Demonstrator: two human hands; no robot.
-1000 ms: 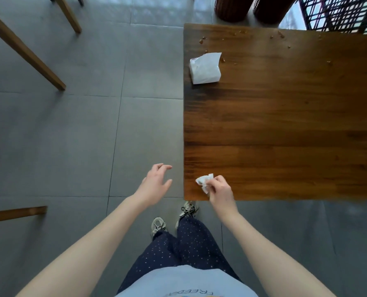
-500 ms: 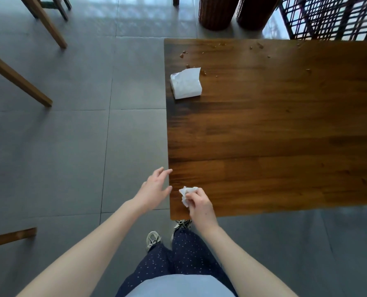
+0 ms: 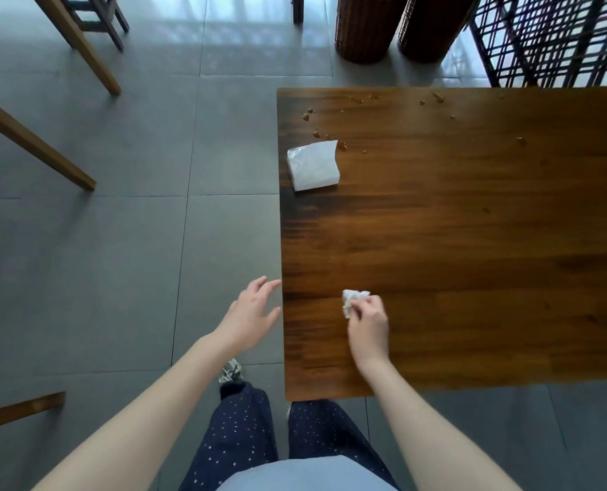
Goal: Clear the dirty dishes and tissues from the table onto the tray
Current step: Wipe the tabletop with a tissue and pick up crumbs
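Note:
My right hand [image 3: 367,322] pinches a crumpled white tissue [image 3: 352,300] over the near left part of the dark wooden table [image 3: 472,260]. Just off the table's left edge hovers my left hand [image 3: 254,311], fingers straight and holding nothing. A white tissue pack [image 3: 312,165] lies near the table's far left corner, with several brown crumbs [image 3: 342,147] scattered around it and along the far edge. No tray or dishes are in view.
Grey tiled floor lies left of the table. Wooden chair legs [image 3: 78,40] stand at the far left, and another wooden piece [image 3: 18,411] sits at the near left. Two wicker baskets [image 3: 369,26] and a dark lattice screen [image 3: 557,37] stand behind the table.
My right hand has carried the tissue from the table's near left corner further in over the tabletop. The view has shifted, so the table sits lower and closer. My left hand stays beside the edge.

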